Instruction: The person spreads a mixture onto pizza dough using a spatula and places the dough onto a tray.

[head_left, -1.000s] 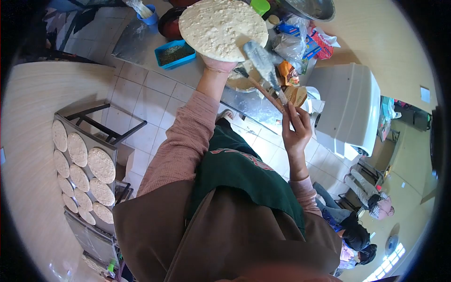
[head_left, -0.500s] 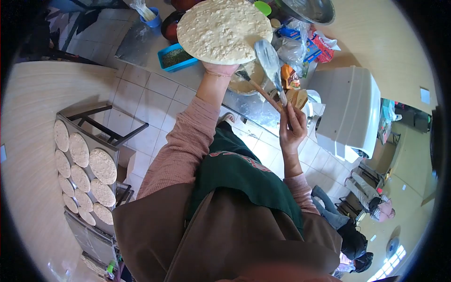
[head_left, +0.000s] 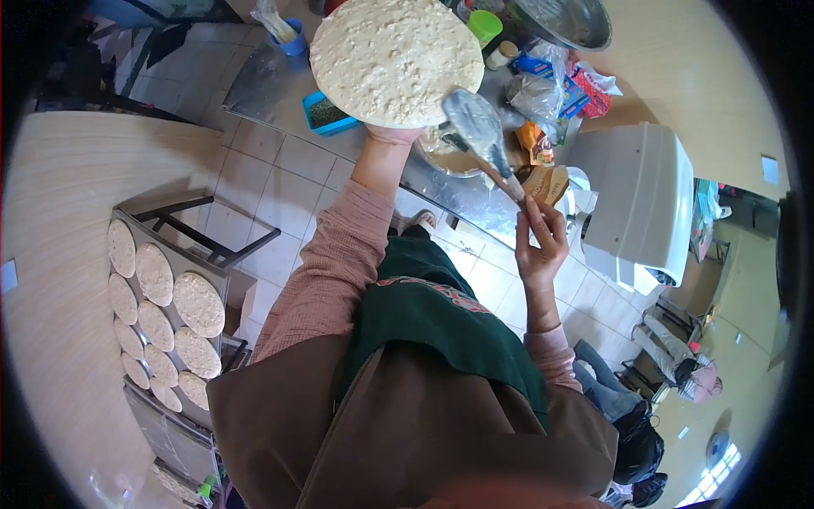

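Observation:
My left hand [head_left: 395, 134] supports a round flat dough base [head_left: 397, 64] from beneath, raised above the table; most of its fingers are hidden. Lumpy cream-coloured spread covers the base's top. In my right hand [head_left: 543, 242] is a spatula [head_left: 476, 125] with a pale handle and a smeared blade, pinched near the handle's end. A wooden brush handle [head_left: 492, 172] lies along the spatula in the same grip. The blade is at the lower right edge of the base and appears to overlap it. Below it stands a bowl [head_left: 454, 163] of similar cream-coloured mixture, partly covered.
On the metal table [head_left: 263, 89] stand a blue tray [head_left: 331, 119] of green herbs, a blue cup [head_left: 292, 41], a green cup [head_left: 484, 27], packets [head_left: 536, 142] and a metal pan [head_left: 566, 19]. At left, a rack [head_left: 191, 254] bears several round bases. A white appliance [head_left: 632, 199] stands right; people are behind.
The spatula has shifted left and down onto the base's edge. My right hand has moved slightly right and down. The brush's bristles are now hidden behind the spatula. The whole view has shifted slightly.

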A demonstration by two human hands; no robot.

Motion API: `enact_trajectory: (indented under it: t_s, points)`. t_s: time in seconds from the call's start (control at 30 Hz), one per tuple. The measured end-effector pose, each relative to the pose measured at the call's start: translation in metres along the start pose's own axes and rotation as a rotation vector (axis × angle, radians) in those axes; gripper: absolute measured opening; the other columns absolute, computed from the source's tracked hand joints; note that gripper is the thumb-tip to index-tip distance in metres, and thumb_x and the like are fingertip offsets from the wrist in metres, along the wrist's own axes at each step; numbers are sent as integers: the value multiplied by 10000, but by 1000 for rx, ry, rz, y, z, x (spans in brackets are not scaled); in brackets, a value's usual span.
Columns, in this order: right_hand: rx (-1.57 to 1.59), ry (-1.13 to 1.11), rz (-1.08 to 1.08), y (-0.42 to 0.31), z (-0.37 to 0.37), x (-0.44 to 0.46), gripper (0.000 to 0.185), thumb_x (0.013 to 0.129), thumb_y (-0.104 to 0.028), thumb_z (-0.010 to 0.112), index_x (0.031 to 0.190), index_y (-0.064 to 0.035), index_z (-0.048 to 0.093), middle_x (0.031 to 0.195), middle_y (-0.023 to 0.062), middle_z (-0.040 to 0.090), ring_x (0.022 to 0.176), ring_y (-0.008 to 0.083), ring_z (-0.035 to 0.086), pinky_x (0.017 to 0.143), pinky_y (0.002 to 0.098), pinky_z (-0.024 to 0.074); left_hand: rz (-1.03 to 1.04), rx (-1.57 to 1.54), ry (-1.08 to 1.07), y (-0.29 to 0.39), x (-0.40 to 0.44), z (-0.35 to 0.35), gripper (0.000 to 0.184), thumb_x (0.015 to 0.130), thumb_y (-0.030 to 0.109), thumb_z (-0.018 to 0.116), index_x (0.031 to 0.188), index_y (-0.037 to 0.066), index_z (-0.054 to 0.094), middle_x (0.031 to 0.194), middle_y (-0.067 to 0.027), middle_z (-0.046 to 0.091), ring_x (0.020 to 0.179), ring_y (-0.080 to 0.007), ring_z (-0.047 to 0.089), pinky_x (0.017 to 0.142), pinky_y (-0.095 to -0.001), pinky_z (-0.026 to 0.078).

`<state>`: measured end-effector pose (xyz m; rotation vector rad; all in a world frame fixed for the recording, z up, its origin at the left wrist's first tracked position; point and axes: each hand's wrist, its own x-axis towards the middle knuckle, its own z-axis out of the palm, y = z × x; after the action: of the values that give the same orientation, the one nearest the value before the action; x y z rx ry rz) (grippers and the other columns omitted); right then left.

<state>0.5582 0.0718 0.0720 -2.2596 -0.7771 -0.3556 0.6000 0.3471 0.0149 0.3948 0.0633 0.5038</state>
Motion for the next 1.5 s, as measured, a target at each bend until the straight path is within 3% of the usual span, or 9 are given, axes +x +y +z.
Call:
enact_trajectory:
  t_s: [0.4,0.47,0.67,0.8,0.87,0.97,1.07,1.4,1.5]
  points:
    - [159,-13,62,-8,18,-5,323,802,68,674,1108,-34,691,997,93,614,853,178,657,764,267,526,45,-99,-25,20,-14,-15,780,879,677,318,1471,169,314,1518,-96,313,1386,-365,282,1111,-588,233]
    - [195,-15,72,9,16,-19,321,809,65,673,1119,-20,684,1007,90,607,879,173,640,769,258,516,-107,-754,-267,21,-14,-26,791,868,683,341,1469,169,320,1516,-97,319,1385,-367,282,1111,-595,227]
    - [233,-9,29,12,4,-22,325,811,59,677,1129,-10,679,1000,87,596,897,164,600,794,255,482,-80,-852,-224,25,-29,-15,795,852,681,388,1459,170,341,1501,-100,343,1375,-374,297,1104,-612,231]
    - [298,-14,-3,13,11,-30,311,777,58,701,1074,-33,706,914,76,605,762,155,606,693,249,490,-58,-799,-197,19,-41,5,801,848,681,394,1454,159,347,1493,-104,352,1366,-375,311,1100,-609,247]
    - [312,-57,34,23,1,-41,321,789,69,688,1097,-20,692,935,76,598,825,155,596,737,241,476,125,-132,39,16,-48,17,808,849,683,392,1451,147,348,1491,-112,353,1365,-375,312,1098,-600,262]
    - [294,-24,31,35,-13,-43,321,787,60,689,1098,-19,692,909,86,599,777,164,602,723,252,505,-21,-750,-226,15,-57,-3,809,855,684,378,1454,142,340,1492,-116,349,1364,-375,314,1094,-598,273]
    - [284,7,10,34,-27,-30,323,794,55,689,1107,-26,693,940,88,591,797,156,603,723,262,501,-18,-750,-257,13,-64,-7,804,863,686,349,1460,147,327,1499,-118,335,1365,-375,312,1094,-599,269]
    - [238,-99,-153,22,-47,-26,343,776,49,693,1097,-72,710,944,79,613,679,127,573,602,253,477,78,-640,-248,11,-80,6,783,888,674,290,1469,150,308,1509,-121,318,1372,-370,304,1105,-585,261]
    - [242,-128,-163,30,-58,-31,325,785,59,673,1092,-42,702,945,89,610,723,139,594,602,258,496,198,-124,59,12,-93,27,768,897,663,284,1469,151,308,1509,-119,322,1375,-368,301,1107,-578,263]
